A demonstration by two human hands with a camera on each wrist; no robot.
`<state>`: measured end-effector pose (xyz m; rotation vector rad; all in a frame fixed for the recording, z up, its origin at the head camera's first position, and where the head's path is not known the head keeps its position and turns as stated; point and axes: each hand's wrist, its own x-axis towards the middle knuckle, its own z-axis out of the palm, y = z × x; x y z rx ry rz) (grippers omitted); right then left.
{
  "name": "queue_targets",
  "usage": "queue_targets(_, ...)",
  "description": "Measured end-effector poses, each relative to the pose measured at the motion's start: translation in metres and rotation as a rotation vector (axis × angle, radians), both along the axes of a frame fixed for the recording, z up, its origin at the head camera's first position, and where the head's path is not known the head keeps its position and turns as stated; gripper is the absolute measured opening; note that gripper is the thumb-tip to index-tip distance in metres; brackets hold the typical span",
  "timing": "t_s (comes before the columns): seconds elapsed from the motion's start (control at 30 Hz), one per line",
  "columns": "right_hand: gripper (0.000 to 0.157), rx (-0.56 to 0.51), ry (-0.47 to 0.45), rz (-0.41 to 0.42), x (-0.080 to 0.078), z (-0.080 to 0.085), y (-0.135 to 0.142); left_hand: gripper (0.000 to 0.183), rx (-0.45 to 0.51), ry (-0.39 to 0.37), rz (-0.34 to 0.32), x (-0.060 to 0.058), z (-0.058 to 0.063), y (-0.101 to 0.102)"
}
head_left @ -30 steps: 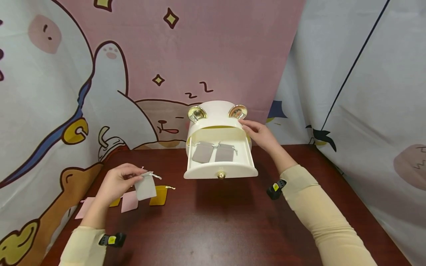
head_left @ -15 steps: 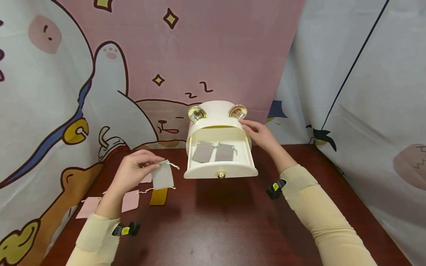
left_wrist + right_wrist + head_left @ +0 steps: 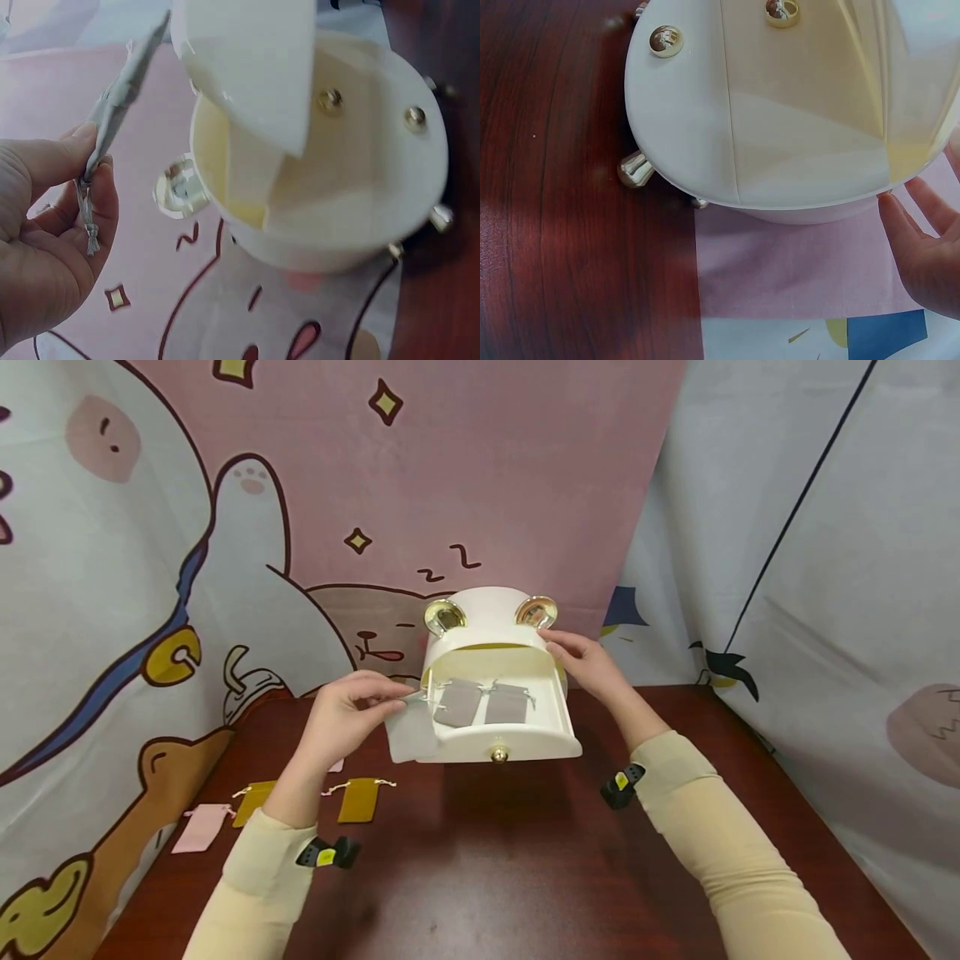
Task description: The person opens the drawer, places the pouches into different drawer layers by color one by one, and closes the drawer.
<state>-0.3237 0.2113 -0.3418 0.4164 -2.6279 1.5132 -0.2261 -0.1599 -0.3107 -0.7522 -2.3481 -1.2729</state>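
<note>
In the head view my left hand (image 3: 347,714) pinches a light grey drawstring pouch (image 3: 412,731) by its top edge. The pouch hangs in front of the left side of the pulled-out upper drawer (image 3: 536,745). Two darker grey pouches (image 3: 459,703) lie side by side inside that drawer. In the left wrist view the held pouch (image 3: 124,90) shows edge-on between thumb and fingers, its cord dangling below. My right hand (image 3: 588,667) rests against the right side of the white storage box (image 3: 491,606); in the right wrist view its fingertips touch the box's rim.
Two mustard pouches (image 3: 360,800) and a pink pouch (image 3: 201,828) lie on the dark red wooden table (image 3: 480,877) at left. The left arm partly hides a mustard one. The box has gold round ears (image 3: 445,617), a lower drawer knob (image 3: 415,116) and metal feet (image 3: 636,169).
My left hand has carried the light grey pouch rightward and up, from over the pouches on the table to the drawer's left side. My right hand has stayed put.
</note>
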Motion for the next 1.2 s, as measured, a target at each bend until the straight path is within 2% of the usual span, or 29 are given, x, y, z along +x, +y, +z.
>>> queue_targets(0.13, 0.047, -0.002, 0.003, 0.002, 0.0, 0.0, 0.0, 0.017, 0.024, -0.041, -0.007, -0.001, 0.011, 0.014)
queue_targets(0.43, 0.047, -0.008, -0.001, 0.002, 0.0, 0.0, 0.0, 0.015, 0.06, -0.015, -0.023, -0.008, 0.031, 0.048)
queue_targets(0.67, 0.048, -0.003, -0.001, 0.001, 0.001, 0.0, 0.0, 0.013, 0.125, -0.031, -0.041, -0.016, 0.042, 0.077)
queue_targets(0.93, 0.048, -0.003, -0.003, 0.002, 0.001, 0.0, -0.001, 0.011, 0.124, -0.009, -0.05, -0.022, 0.047, 0.106)
queue_targets(1.2, 0.048, -0.006, -0.005, 0.008, -0.001, 0.0, 0.001, 0.011, 0.108, -0.032, -0.027, -0.029, 0.041, 0.123)
